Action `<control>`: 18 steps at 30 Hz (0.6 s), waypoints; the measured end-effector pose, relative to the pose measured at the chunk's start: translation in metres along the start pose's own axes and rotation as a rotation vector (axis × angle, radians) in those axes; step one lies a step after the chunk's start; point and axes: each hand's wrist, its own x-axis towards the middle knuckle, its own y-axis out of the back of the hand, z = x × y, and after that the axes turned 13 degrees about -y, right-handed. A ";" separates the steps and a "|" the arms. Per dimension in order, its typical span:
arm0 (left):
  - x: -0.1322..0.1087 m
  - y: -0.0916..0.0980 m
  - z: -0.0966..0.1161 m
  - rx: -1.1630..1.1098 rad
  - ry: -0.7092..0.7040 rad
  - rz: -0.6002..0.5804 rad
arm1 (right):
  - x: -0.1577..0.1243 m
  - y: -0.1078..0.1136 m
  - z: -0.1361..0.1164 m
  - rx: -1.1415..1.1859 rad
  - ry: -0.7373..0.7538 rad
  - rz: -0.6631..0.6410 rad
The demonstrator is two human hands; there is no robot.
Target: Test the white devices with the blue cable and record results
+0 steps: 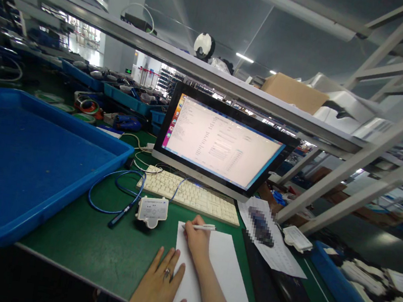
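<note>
In my right hand (196, 239) is a white pen (204, 227), its tip close to the upper left corner of a white sheet of paper (227, 269). No writing can be made out on the sheet. My left hand (160, 287) lies flat with fingers spread, partly on the green tabletop and partly over the paper's left edge; a ring is on one finger. Just beyond it sits a small white device with a printed label (153, 210). Beside the device a blue cable (91, 194) lies in a loop, its dark plug end toward me.
A cream keyboard (188, 194) stands before a lit monitor (221, 141). At left is a large blue tray (35, 157). To the right lie a black mouse (287, 290), a printed sheet (280, 252), another white device (297, 238) and a blue bin (347, 286) of white parts.
</note>
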 end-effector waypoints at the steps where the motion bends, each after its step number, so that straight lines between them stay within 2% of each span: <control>1: 0.000 0.000 0.000 0.002 -0.001 -0.001 | 0.000 0.000 0.000 0.000 -0.002 0.002; 12: 0.001 0.003 0.000 -0.018 0.015 0.002 | 0.001 0.001 0.001 -0.012 0.005 0.025; 18: 0.002 0.004 0.001 -0.028 0.024 -0.033 | 0.001 0.000 0.001 -0.015 0.015 0.026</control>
